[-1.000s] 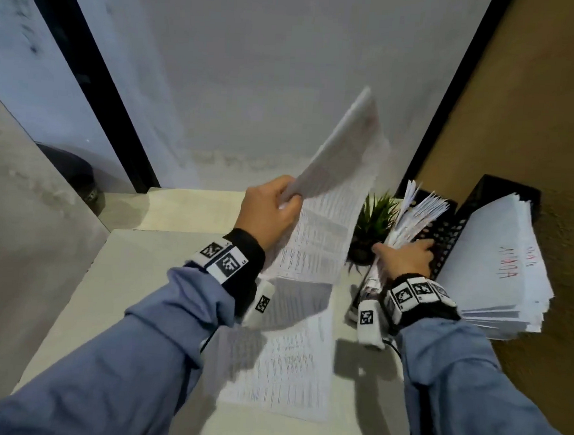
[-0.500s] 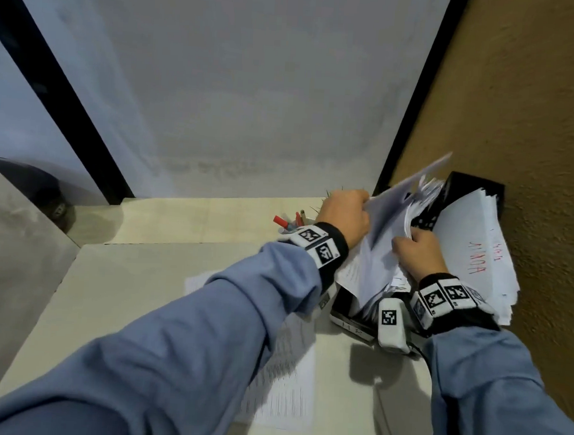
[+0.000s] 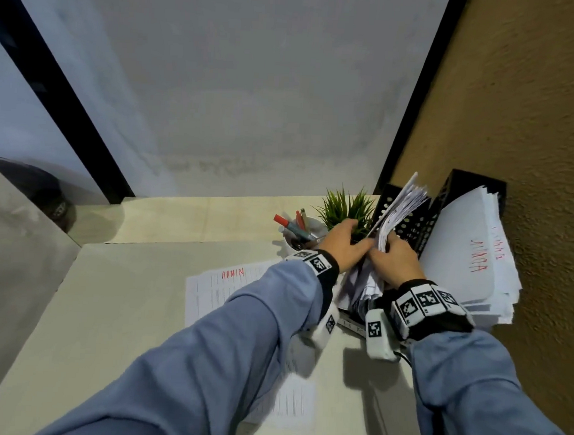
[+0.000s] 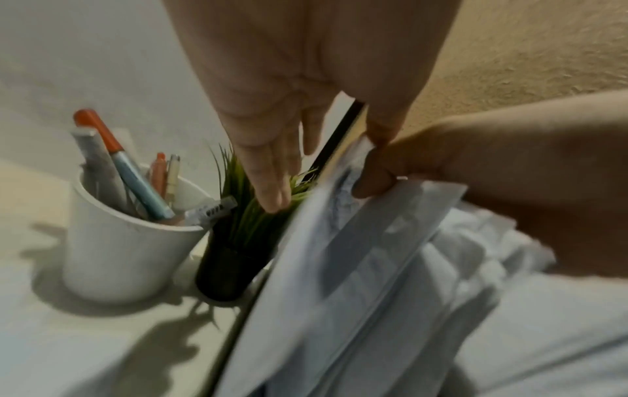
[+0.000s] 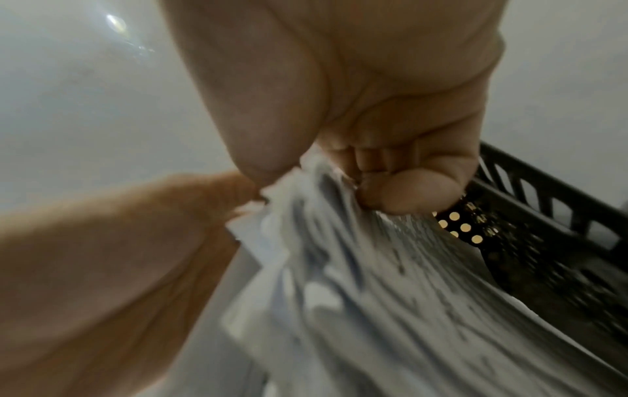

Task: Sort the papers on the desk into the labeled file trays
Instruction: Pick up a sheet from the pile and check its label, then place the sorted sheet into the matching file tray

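A sheaf of white papers (image 3: 401, 208) stands in the left black file tray (image 3: 388, 194). My right hand (image 3: 386, 247) grips this sheaf near its front edge, fingers curled over the sheets (image 5: 357, 268) and thumb on the other side. My left hand (image 3: 361, 242) is right beside it with straight fingers (image 4: 271, 185), the thumb tip touching the top edge of the outermost sheet (image 4: 339, 241). The right black tray (image 3: 463, 183) holds a thick pile (image 3: 459, 259) marked ADMIN in red. One printed sheet (image 3: 215, 290) marked ADMIN lies on the desk, partly under my left sleeve.
A white cup of pens (image 4: 125, 241) and a small green plant in a dark pot (image 4: 234, 252) stand just left of the trays, close under my left fingers. A brown textured wall (image 3: 531, 163) runs along the right. The pale desk (image 3: 108, 307) stretches left.
My left hand has brought a raised sheet rightward and down into the left tray's sheaf. The right hand has stayed on that sheaf. The plant and pen cup are uncovered again.
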The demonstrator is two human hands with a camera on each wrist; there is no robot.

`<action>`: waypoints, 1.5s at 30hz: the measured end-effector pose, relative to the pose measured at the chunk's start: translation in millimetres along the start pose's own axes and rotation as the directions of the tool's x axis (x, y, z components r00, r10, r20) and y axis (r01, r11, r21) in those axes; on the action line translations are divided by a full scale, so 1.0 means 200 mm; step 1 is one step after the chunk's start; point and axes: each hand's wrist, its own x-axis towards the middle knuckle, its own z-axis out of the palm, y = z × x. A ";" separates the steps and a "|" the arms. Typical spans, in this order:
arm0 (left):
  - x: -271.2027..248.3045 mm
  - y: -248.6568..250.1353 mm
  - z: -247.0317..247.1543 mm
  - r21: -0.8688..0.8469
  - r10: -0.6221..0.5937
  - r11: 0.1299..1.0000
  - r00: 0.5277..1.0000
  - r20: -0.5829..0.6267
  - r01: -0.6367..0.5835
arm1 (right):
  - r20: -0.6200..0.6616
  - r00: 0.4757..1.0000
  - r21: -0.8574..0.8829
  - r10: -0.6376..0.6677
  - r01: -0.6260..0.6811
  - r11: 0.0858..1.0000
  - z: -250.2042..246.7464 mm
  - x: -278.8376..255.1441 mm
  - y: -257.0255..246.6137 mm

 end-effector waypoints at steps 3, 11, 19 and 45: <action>-0.05 -0.03 -0.02 0.239 0.048 0.970 0.999 0.003 -0.047 | -0.028 0.999 -0.019 0.039 -0.040 0.999 0.01 0.01 -0.02; 0.04 0.24 -0.07 0.475 0.228 0.853 0.973 0.038 -0.218 | -0.201 0.979 -0.084 -0.010 -0.007 0.996 -0.06 -0.02 -0.09; 0.05 0.08 0.00 -0.109 0.023 0.994 0.995 0.101 -0.012 | -0.104 0.994 -0.107 0.031 -0.042 0.993 0.00 -0.04 -0.01; -0.78 -1.26 -0.11 -0.328 -0.691 0.723 0.658 -0.300 0.609 | 0.276 0.939 0.163 0.204 -0.254 0.953 0.93 -0.51 0.19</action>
